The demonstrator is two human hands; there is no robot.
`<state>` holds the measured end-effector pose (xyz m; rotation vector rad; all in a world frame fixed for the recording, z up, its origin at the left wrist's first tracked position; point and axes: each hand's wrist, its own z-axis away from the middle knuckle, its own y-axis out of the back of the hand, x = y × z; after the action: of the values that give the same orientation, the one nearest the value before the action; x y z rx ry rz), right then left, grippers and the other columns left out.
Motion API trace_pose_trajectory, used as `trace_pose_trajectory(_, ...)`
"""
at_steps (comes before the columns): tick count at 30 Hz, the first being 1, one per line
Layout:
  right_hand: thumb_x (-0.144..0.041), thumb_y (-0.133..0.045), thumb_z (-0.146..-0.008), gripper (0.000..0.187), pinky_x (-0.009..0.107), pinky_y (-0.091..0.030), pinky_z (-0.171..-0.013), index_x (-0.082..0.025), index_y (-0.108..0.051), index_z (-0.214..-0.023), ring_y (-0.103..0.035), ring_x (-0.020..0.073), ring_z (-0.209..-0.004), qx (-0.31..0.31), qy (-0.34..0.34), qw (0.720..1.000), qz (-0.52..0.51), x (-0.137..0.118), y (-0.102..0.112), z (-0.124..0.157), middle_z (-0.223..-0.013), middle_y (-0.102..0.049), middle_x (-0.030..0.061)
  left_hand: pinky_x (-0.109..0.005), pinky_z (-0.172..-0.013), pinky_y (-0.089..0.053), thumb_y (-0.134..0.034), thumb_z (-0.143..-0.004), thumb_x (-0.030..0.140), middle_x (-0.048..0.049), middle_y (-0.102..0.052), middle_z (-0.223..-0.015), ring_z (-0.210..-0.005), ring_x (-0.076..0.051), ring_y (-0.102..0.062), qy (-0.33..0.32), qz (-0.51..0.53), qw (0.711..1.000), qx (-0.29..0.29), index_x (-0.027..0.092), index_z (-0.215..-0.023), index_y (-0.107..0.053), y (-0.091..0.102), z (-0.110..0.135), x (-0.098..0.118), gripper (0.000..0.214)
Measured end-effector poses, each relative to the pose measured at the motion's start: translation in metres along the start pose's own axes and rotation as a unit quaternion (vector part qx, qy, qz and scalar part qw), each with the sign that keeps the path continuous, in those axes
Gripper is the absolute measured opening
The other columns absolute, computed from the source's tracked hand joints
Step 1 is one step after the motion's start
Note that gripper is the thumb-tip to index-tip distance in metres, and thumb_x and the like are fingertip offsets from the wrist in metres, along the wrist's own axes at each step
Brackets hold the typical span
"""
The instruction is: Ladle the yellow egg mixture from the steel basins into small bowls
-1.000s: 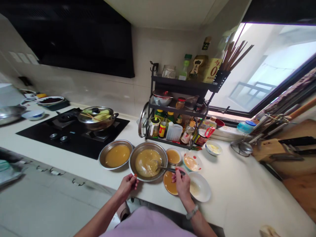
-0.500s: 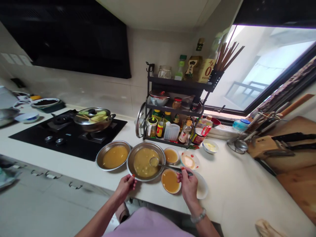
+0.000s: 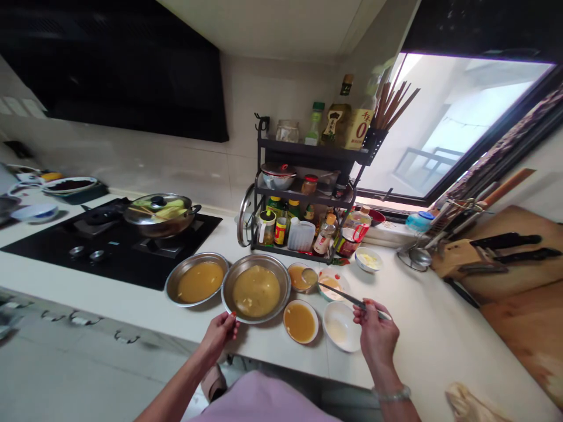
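Note:
My left hand [image 3: 220, 333] grips the near rim of a large steel bowl [image 3: 256, 288] full of yellow-brown liquid. My right hand [image 3: 375, 330] is closed on the handle of a steel ladle [image 3: 334, 287]. The ladle's filled scoop hangs over a small bowl [image 3: 299, 276] of the same liquid, behind the big bowl's right side. A second small filled bowl [image 3: 301, 321] and a white bowl [image 3: 339, 326] sit near the counter's front edge. A patterned bowl [image 3: 335, 283] lies under the ladle's handle.
A second steel bowl [image 3: 197, 283] of liquid sits left of the big one. A lidded pan [image 3: 158, 214] rests on the black hob [image 3: 109, 243]. A black rack [image 3: 308, 193] holds bottles and jars. Knives and a wooden board [image 3: 505, 252] are at right. A cloth [image 3: 470, 404] lies near the edge.
My right hand lifted the ladle out of the large bowl and swung it right, over the small back bowl. My left hand stayed on the rim.

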<state>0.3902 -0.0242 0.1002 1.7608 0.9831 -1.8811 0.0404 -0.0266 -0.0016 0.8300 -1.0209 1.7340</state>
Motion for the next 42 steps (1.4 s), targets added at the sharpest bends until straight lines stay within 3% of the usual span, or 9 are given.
trace_pose_trajectory(7,-0.047,-0.064,-0.074,0.038,0.027,-0.051,-0.043,-0.013,-0.060,-0.090,-0.058,0.0140,-0.044,0.036,0.086,0.989,0.115,0.007,0.028,-0.018,-0.055,-0.061,-0.0007,-0.020,-0.044,-0.040,-0.076,-0.058,0.046,0.0024,-0.057,-0.055,-0.044,-0.007,-0.047,-0.001,-0.003,1.000,0.006,0.016,-0.065,-0.054,-0.001,0.000,0.000,0.038)
trace_pose_trajectory(16,-0.037,-0.055,-0.082,0.023,0.033,-0.056,-0.056,-0.020,-0.065,-0.093,-0.063,0.0171,-0.065,-0.126,0.286,0.923,0.223,0.014,0.041,-0.007,-0.088,-0.063,0.0062,-0.020,-0.044,-0.039,-0.075,-0.058,0.047,0.0019,-0.057,-0.056,-0.044,-0.007,-0.047,0.000,-0.005,1.000,-0.001,0.016,-0.065,-0.054,0.002,-0.003,-0.003,0.039)
trace_pose_trajectory(19,-0.034,-0.053,-0.083,0.021,0.033,-0.056,-0.057,-0.021,-0.065,-0.095,-0.062,0.0166,-0.065,-0.139,0.292,0.926,0.195,0.008,0.029,0.003,-0.088,-0.062,0.0055,-0.020,-0.044,-0.039,-0.074,-0.058,0.049,0.0017,-0.058,-0.057,-0.045,-0.007,-0.048,-0.001,-0.016,1.000,0.001,0.015,-0.065,-0.055,0.001,-0.002,-0.002,0.039)
trace_pose_trajectory(24,-0.034,-0.051,-0.087,0.021,0.028,-0.054,-0.052,-0.020,-0.064,-0.094,-0.058,0.0129,-0.053,-0.189,0.224,0.947,0.135,0.015,-0.010,0.036,-0.074,-0.062,0.0016,-0.020,-0.044,-0.039,-0.075,-0.056,0.052,0.0018,-0.058,-0.056,-0.045,-0.007,-0.047,-0.003,-0.012,1.000,0.000,0.015,-0.065,-0.055,0.000,-0.001,0.000,0.043)
trace_pose_trajectory(27,-0.033,-0.049,-0.088,0.022,0.026,-0.053,-0.051,-0.020,-0.064,-0.095,-0.059,0.0130,-0.055,-0.272,0.196,0.933,0.134,0.034,-0.031,0.058,-0.079,-0.064,0.0032,-0.019,-0.044,-0.038,-0.075,-0.055,0.053,0.0021,-0.058,-0.056,-0.045,-0.007,-0.047,0.001,-0.010,1.000,0.000,0.015,-0.065,-0.054,0.001,-0.001,-0.001,0.044)
trace_pose_trajectory(31,-0.027,-0.043,-0.090,0.024,0.026,-0.053,-0.056,-0.021,-0.065,-0.097,-0.060,0.0131,-0.060,-0.348,0.234,0.890,0.181,0.062,-0.052,0.072,-0.089,-0.065,0.0053,-0.020,-0.045,-0.038,-0.072,-0.059,0.053,0.0019,-0.058,-0.057,-0.045,-0.007,-0.048,-0.001,-0.012,1.000,-0.001,0.016,-0.066,-0.054,0.002,-0.002,-0.003,0.043)
trace_pose_trajectory(36,-0.025,-0.040,-0.090,0.027,0.029,-0.052,-0.066,-0.020,-0.066,-0.099,-0.062,0.0153,-0.069,-0.342,0.296,0.862,0.229,0.079,-0.068,0.062,-0.086,-0.065,0.0060,-0.020,-0.045,-0.038,-0.071,-0.059,0.054,0.0021,-0.057,-0.057,-0.046,-0.008,-0.047,-0.004,-0.019,1.000,-0.008,0.016,-0.066,-0.053,0.003,-0.004,-0.005,0.043)
trace_pose_trajectory(39,-0.028,-0.040,-0.090,0.028,0.029,-0.052,-0.064,-0.020,-0.065,-0.099,-0.062,0.0151,-0.067,-0.337,0.277,0.872,0.222,0.084,-0.071,0.054,-0.089,-0.065,0.0072,-0.020,-0.044,-0.037,-0.072,-0.059,0.055,0.0024,-0.057,-0.057,-0.046,-0.007,-0.046,-0.003,-0.016,1.000,-0.012,0.016,-0.067,-0.053,0.004,-0.005,-0.005,0.043)
trace_pose_trajectory(42,-0.035,-0.042,-0.090,0.028,0.027,-0.052,-0.057,-0.018,-0.063,-0.097,-0.060,0.0141,-0.057,-0.322,0.196,0.905,0.199,0.087,-0.072,0.054,-0.076,-0.065,0.0047,-0.020,-0.045,-0.037,-0.072,-0.060,0.054,0.0024,-0.057,-0.057,-0.046,-0.007,-0.047,-0.001,-0.016,1.000,-0.011,0.016,-0.067,-0.053,0.004,-0.005,-0.004,0.043)
